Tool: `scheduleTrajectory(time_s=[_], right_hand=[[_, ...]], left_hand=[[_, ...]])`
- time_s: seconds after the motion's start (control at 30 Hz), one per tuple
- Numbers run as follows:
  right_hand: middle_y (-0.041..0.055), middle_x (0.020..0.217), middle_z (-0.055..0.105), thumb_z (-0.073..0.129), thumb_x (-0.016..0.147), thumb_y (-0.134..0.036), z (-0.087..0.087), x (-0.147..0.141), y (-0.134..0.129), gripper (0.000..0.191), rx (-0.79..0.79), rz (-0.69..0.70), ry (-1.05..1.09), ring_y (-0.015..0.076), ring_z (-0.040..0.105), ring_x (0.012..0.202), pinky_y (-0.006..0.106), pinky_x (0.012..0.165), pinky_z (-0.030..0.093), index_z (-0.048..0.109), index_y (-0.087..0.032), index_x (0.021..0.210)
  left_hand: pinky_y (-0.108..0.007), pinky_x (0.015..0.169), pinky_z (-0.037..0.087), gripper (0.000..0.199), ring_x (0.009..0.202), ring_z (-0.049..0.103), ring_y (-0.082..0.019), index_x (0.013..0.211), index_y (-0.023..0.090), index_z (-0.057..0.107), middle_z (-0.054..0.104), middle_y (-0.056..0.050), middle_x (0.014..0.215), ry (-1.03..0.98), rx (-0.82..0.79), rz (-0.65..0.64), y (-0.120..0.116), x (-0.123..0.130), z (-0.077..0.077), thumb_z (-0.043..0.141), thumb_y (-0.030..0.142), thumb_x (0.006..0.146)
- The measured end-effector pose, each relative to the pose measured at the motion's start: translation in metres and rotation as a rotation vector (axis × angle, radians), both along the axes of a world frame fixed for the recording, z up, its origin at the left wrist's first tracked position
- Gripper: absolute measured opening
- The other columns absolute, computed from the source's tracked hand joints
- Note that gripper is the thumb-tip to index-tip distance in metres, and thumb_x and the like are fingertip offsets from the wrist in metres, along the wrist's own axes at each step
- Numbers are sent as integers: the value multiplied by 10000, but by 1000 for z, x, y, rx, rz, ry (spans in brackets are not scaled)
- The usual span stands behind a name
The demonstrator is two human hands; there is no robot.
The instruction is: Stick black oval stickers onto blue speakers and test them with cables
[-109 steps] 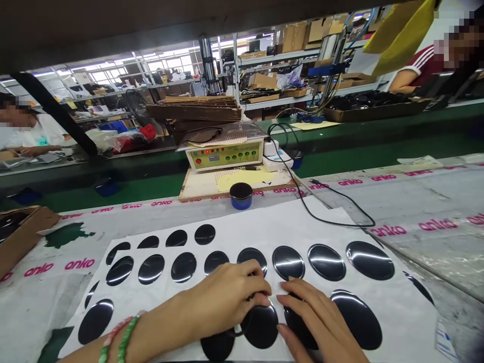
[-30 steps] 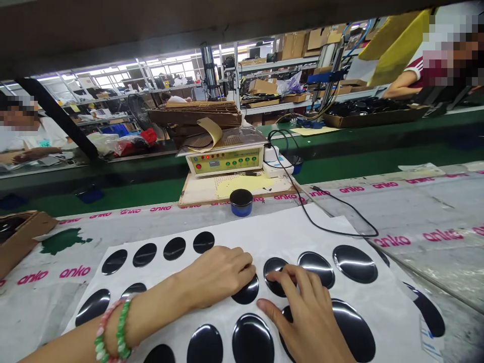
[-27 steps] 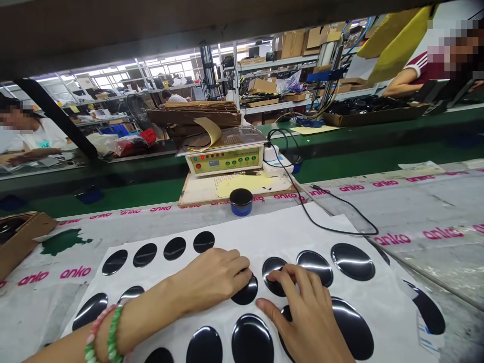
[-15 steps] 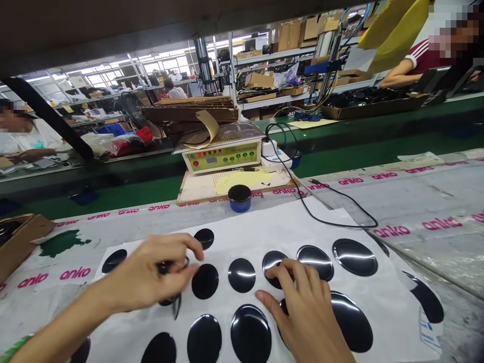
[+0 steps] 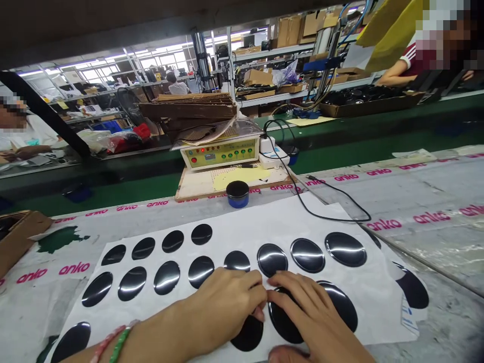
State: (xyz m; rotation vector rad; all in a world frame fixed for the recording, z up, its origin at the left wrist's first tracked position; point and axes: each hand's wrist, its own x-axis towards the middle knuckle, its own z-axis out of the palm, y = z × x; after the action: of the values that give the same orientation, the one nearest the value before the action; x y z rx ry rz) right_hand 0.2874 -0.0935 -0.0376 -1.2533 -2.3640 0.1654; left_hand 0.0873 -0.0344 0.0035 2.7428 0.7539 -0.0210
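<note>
Glossy black discs lie in rows on a white sheet (image 5: 272,214). My left hand (image 5: 227,305) reaches across from the left, fingers curled together above a black disc (image 5: 247,337) that it partly covers. Whatever is between its fingertips, if anything, is hidden. My right hand (image 5: 317,317) lies over a larger black disc (image 5: 282,315), its fingers stretched out and its thumb apart near the bottom edge. The fingertips of both hands almost meet at the upper left edge of that larger disc. Another large disc (image 5: 342,305) shows beyond my right hand.
A blue container with a black top (image 5: 237,195) stands behind the sheet. Farther back is a control box (image 5: 219,155) with buttons, its black cable (image 5: 333,218) looping onto the sheet. A cardboard box (image 5: 22,234) sits at left. Co-workers sit beyond the green belt (image 5: 328,146).
My left hand has moved right, from above the upper-left discs to beside my right hand. My right hand has slid nearer to me, onto the larger disc. The view has shifted slightly.
</note>
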Motion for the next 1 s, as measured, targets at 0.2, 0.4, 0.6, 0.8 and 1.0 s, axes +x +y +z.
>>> scheduleTrajectory(time_s=[0.2,0.4,0.6,0.8,1.0], right_hand=[[81,1245,616,786,652,-463,-9,-3,0,576,-70,-40,-35,311,559,1157,456,902,491,612,-257,1162],[85,1282,584,790,656,-384,-13,-5,0,555,-177,-86,9,326,521,1200,468,914,477,610,-285,1171],[73,1273,588,833,604,-384,-14,-6,-3,611,-158,-104,-3,318,533,1187,456,890,495,602,-296,1163],[76,1255,599,833,608,-401,-15,-8,-3,599,-95,-129,-2,316,553,1162,455,875,502,600,-300,1150],[67,1235,606,742,739,-361,-14,-24,-5,471,-53,-188,134,299,530,1193,472,935,481,566,-275,1167]], left_hand=[[-283,537,434,155,681,583,-174,898,166,509,613,-36,839,51,223,-151,-3,-9,-2,464,28,842],[-300,512,421,221,638,558,-171,1127,107,530,614,-41,839,-43,339,-162,-14,-19,-1,460,102,918],[-289,534,428,142,644,556,-150,844,146,590,633,-30,833,-103,260,-126,-18,-27,3,486,173,936],[-234,606,478,218,687,622,-136,684,200,494,660,-23,842,-176,61,121,-16,-63,38,532,227,897],[-185,630,488,187,753,670,-129,717,234,452,697,9,930,-301,138,513,-12,-82,70,558,187,864]])
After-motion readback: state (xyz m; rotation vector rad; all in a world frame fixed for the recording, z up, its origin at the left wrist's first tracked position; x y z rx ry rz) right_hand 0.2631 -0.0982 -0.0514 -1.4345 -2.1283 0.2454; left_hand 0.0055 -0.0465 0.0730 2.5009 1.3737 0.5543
